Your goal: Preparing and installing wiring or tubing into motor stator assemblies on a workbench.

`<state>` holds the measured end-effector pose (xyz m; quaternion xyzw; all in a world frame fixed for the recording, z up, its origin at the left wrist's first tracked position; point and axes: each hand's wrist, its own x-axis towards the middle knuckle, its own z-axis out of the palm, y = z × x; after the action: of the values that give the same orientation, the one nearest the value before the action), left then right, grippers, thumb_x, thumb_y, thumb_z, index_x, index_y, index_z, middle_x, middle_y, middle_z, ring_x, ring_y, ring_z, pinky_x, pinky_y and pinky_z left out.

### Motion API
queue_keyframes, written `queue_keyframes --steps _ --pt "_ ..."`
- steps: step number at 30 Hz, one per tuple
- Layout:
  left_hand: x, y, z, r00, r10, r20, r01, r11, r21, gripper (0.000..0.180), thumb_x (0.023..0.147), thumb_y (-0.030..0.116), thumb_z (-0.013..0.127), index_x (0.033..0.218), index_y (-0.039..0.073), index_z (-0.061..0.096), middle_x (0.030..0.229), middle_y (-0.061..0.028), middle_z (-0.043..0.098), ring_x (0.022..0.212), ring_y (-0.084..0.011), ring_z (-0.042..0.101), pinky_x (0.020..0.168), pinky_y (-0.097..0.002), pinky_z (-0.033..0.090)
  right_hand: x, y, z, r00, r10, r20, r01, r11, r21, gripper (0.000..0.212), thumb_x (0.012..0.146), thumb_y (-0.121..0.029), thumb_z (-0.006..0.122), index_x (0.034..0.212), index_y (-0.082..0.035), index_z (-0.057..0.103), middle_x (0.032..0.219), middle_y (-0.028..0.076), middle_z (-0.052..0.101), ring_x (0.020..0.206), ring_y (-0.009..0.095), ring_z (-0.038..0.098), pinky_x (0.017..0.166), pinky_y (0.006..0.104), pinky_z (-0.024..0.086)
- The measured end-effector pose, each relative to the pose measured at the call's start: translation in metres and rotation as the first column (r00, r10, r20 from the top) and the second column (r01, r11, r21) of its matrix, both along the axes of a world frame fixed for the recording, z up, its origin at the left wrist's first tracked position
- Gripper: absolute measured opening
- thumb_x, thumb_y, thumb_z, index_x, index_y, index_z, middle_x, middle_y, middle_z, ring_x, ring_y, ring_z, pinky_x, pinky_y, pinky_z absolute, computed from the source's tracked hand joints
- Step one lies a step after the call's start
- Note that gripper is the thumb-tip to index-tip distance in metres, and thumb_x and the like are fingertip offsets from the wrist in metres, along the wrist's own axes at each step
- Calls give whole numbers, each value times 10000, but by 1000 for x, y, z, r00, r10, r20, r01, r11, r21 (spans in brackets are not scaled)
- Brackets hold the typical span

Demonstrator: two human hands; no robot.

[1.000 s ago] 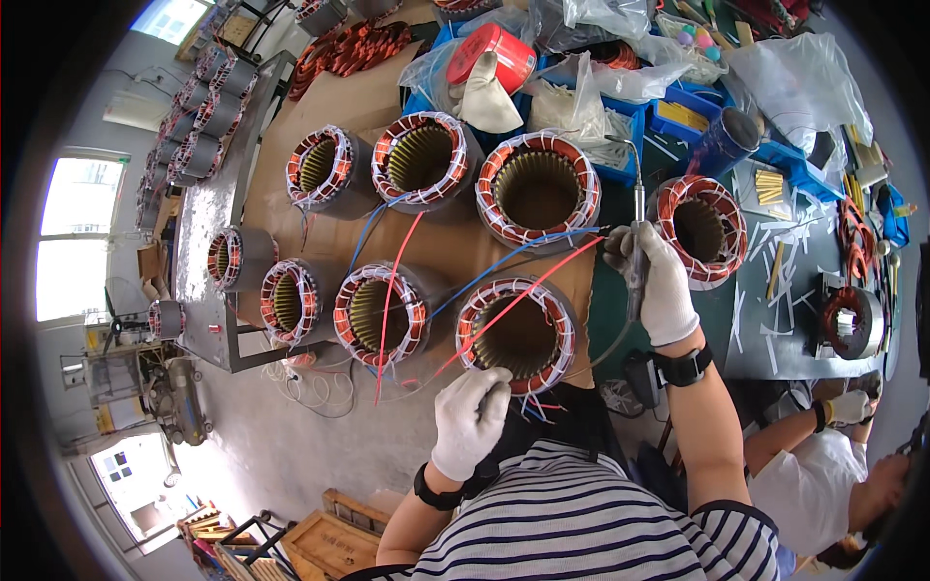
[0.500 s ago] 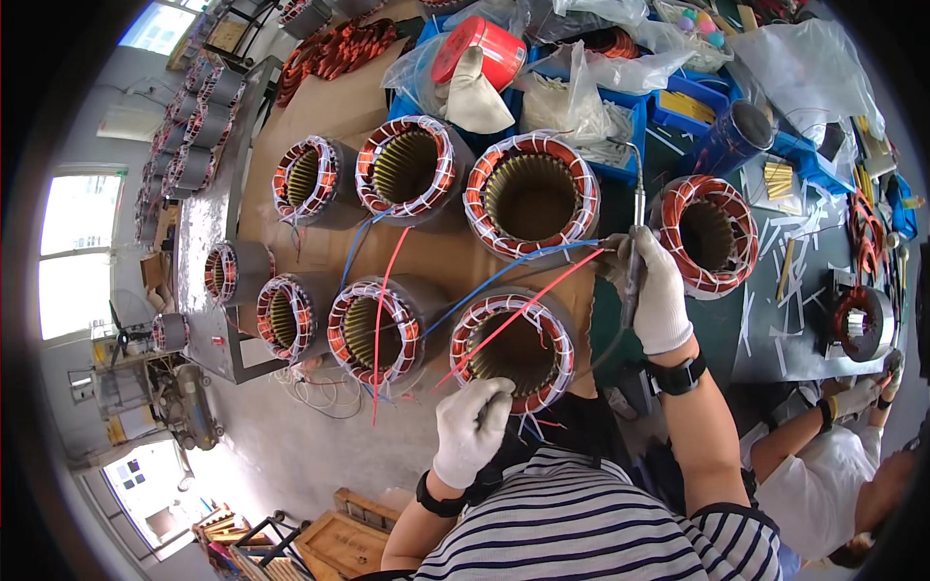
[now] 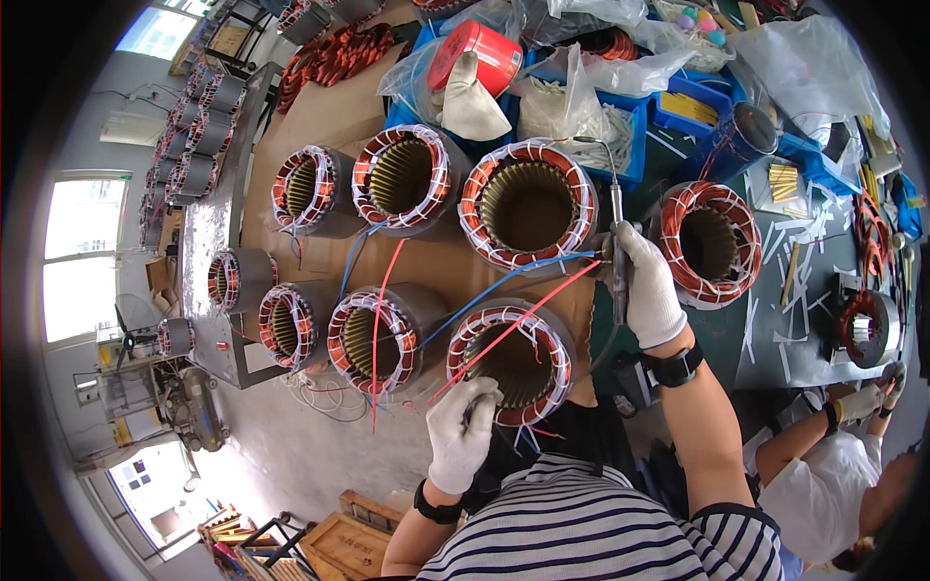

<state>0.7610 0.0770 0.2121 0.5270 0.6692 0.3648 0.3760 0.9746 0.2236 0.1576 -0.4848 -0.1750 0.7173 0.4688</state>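
Note:
My right hand [image 3: 652,290], in a white glove, grips a slim metal torch [image 3: 617,208] with a thin bent nozzle; a hose trails from its lower end. A blue wire [image 3: 518,278] and a red wire [image 3: 523,320] end by the fingers; whether these pinch them is unclear. Near the red wire's other end, my gloved left hand [image 3: 463,431] is closed at the near rim of a stator [image 3: 560,382] with orange, white-laced windings. What its fingers hold is hidden. A larger stator [image 3: 472,205] stands beyond, with another stator [image 3: 751,257] to the right of the torch.
Several more stators [image 3: 386,208] stand on brown cardboard [image 3: 339,111]. A red can [image 3: 484,58] and spare glove [image 3: 475,107] lie by blue bins [image 3: 635,145] at the back. White strips [image 3: 785,320] cover the right side, where a co-worker's gloved hand [image 3: 857,402] shows.
My right hand and the torch have shifted slightly left, the torch tilting a little with its tip now further left. My left hand has moved slightly left, still closed.

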Motion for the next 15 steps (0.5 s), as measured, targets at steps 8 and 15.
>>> queue_keyframes --steps 8,15 --pt "-2 -1 2 1000 -20 -4 20 997 -70 147 838 2 488 932 -56 584 784 -93 627 718 -130 593 683 -252 479 -3 1 1 999 -37 -4 37 999 14 294 909 -326 511 801 -65 593 663 -42 515 575 32 418 530 187 305" --pt "-1 0 2 999 -20 -28 18 998 -59 143 834 -5 487 924 -51 588 775 -93 629 713 -129 594 677 -253 479 -1 1 -1 999 0 38 -1 1000 26 287 911 -322 505 805 -70 592 659 -38 516 567 40 423 531 194 316"
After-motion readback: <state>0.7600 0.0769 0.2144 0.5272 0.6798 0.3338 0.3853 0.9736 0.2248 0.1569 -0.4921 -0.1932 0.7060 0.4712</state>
